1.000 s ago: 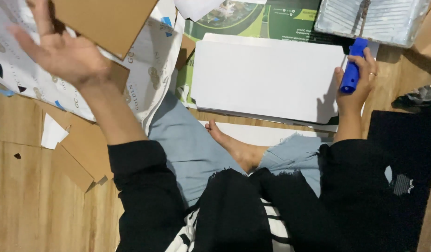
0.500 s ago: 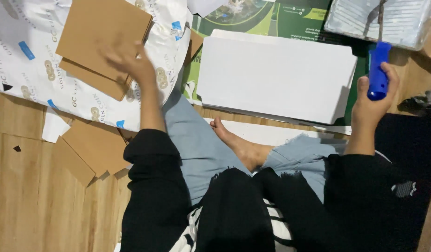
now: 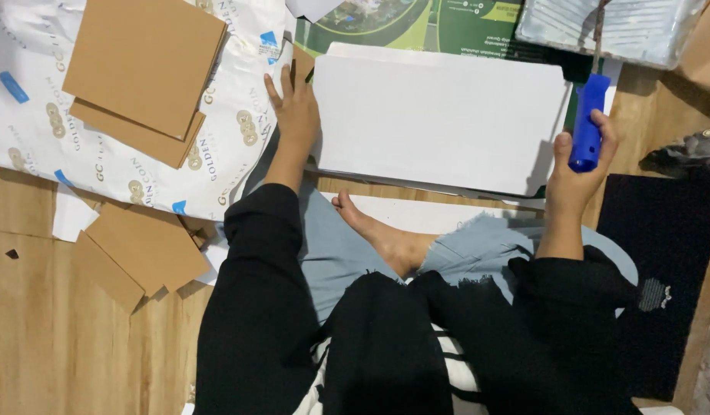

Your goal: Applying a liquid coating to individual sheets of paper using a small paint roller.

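Left hand (image 3: pixel 296 107) is flat and open, fingers spread, pressing the left edge of the big white board (image 3: pixel 443 115) in the upper middle. Right hand (image 3: pixel 576 173) is wrapped around a blue roller handle (image 3: pixel 587 123) at the board's right edge.

Matt paper, cardboard and wood
Smooth white board (image 3: pixel 439 119); matt brown cardboard (image 3: pixel 143 65); glossy blue plastic handle (image 3: pixel 587 123); grained wood floor (image 3: pixel 55 330).
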